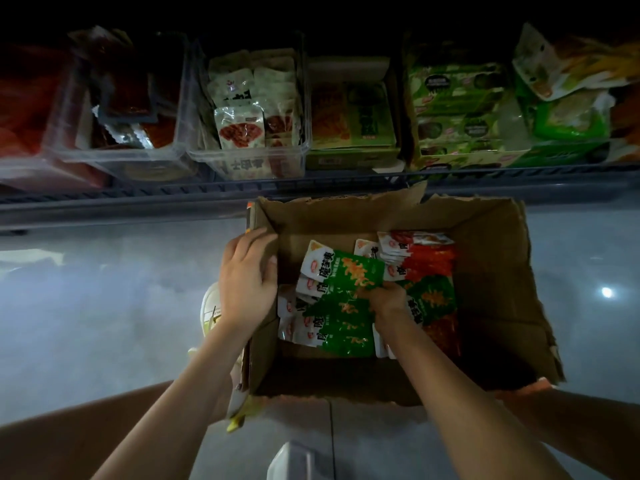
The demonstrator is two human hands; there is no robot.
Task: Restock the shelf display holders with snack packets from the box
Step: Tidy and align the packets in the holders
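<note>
Below the dark grey shelf rail (173, 199), an open brown cardboard box (491, 271) sits on the pale grey floor (104, 306). The left hand (247, 282) grips the box's left wall, fingers curled over the outside and the thumb hooked inside the edge. The right hand (386, 299) reaches into the box among the green snack packets (346, 327). As far as the dim view allows, its fingers are clamped on the lower edge of the topmost green packet (360, 271), which lies tilted across the pile.

That packet has a white end printed with the bold dark characters 魔芋爽 and a small red oval logo too small to read. The same characters repeat on the packets under it. Red snack packets (433, 261) of the same design lie against the green ones on the right side of the box.

On the shelf, a clear plastic bin (207, 157) holds white packets (239, 129) showing a red-brown food picture; their dark lettering is too blurred to read. A second clear bin (114, 157) to its left holds dark red packets. To the right stand green cardboard display trays (450, 155). A white shoe (209, 310) is just beside the box's left wall.
</note>
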